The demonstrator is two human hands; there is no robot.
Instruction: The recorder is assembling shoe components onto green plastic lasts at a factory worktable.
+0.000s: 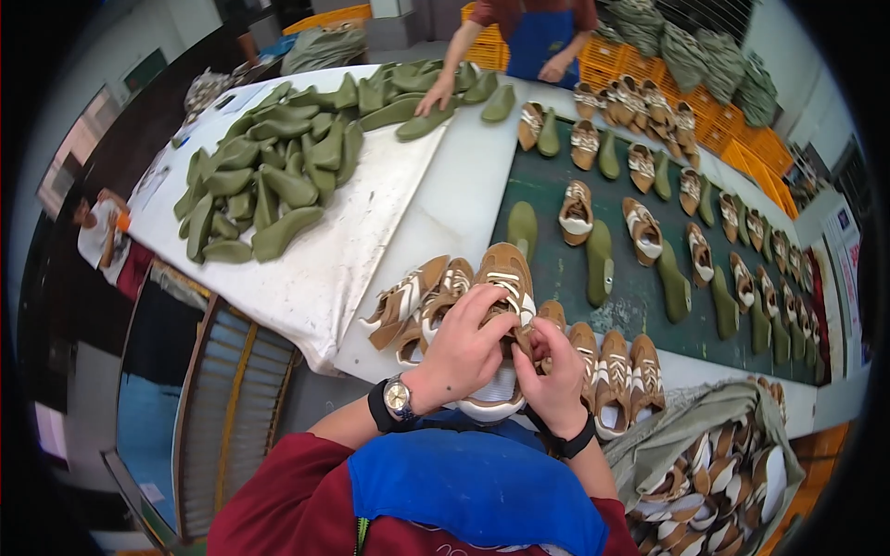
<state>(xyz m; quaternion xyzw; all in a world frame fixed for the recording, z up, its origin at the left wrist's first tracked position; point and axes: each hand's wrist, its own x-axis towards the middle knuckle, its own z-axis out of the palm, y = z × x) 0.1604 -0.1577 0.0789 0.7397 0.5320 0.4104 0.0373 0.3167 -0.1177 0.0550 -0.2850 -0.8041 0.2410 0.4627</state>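
Note:
A brown and white lace-up shoe [506, 264] stands in front of me at the table's near edge, toe pointing away. My left hand [466, 345] is closed on the left side of its opening, by the laces. From the right, my right hand [551, 372] pinches the other side of the opening near the tongue. The fingertips of both hands nearly meet over the shoe's throat. More brown shoes [408, 298] lean together just left of it, and several others [612, 380] line up to the right of my right hand.
Green shoe lasts [269, 167] are heaped on the white table [371, 222]. Shoes and lasts stand in rows on a dark green board [565, 278]. A sack [686, 417] of shoe parts sits at near right. Across the table, a co-worker's hand [438, 93] touches a last.

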